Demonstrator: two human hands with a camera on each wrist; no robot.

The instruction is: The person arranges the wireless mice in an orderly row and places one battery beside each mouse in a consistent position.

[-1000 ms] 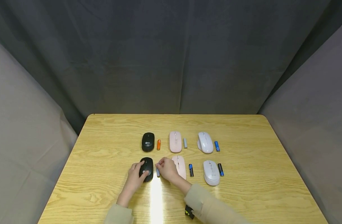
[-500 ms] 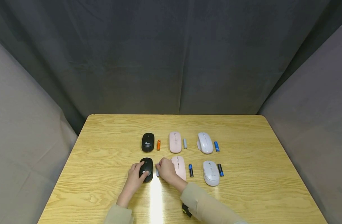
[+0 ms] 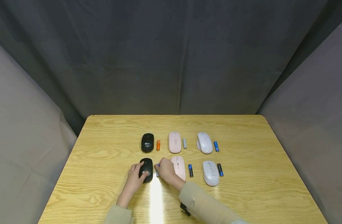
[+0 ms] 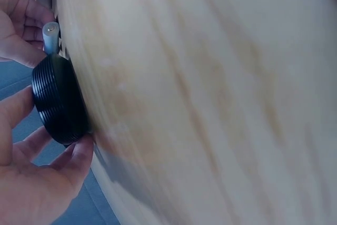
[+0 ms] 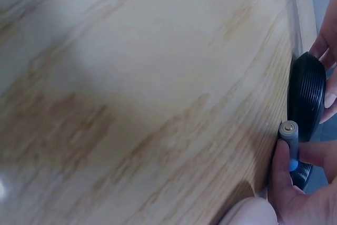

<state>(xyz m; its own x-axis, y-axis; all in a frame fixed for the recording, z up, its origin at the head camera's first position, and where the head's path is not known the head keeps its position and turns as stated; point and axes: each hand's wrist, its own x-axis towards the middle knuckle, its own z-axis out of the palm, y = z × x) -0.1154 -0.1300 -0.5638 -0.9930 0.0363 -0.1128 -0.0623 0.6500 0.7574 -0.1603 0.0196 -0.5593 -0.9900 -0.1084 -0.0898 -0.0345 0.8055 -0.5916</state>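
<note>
Front left on the table, a black computer mouse point(image 3: 147, 168) lies between the thumb and fingers of my left hand point(image 3: 134, 178), which grips it by its sides. In the left wrist view, the ribbed side of that mouse point(image 4: 55, 98) faces the camera. Just right of it, my right hand point(image 3: 166, 170) pinches a grey battery with a blue end point(image 5: 289, 136) between thumb and finger. The battery lies along the mouse, partly covered by the fingers in the head view. A pink mouse point(image 3: 178, 166) is partly hidden behind my right hand and wrist.
A back row holds a black mouse point(image 3: 147, 143), an orange battery point(image 3: 158, 145), a pink mouse point(image 3: 175, 142), a grey battery point(image 3: 184, 143), a white mouse point(image 3: 205, 143) and a blue battery point(image 3: 216, 146). Front right are another white mouse point(image 3: 211, 173) and two black-and-blue batteries point(image 3: 190, 170).
My right forearm has shifted slightly left and down, with its fingers staying on the grey battery. The left hand keeps its grip on the black mouse, and the mice and other batteries stay put.
</note>
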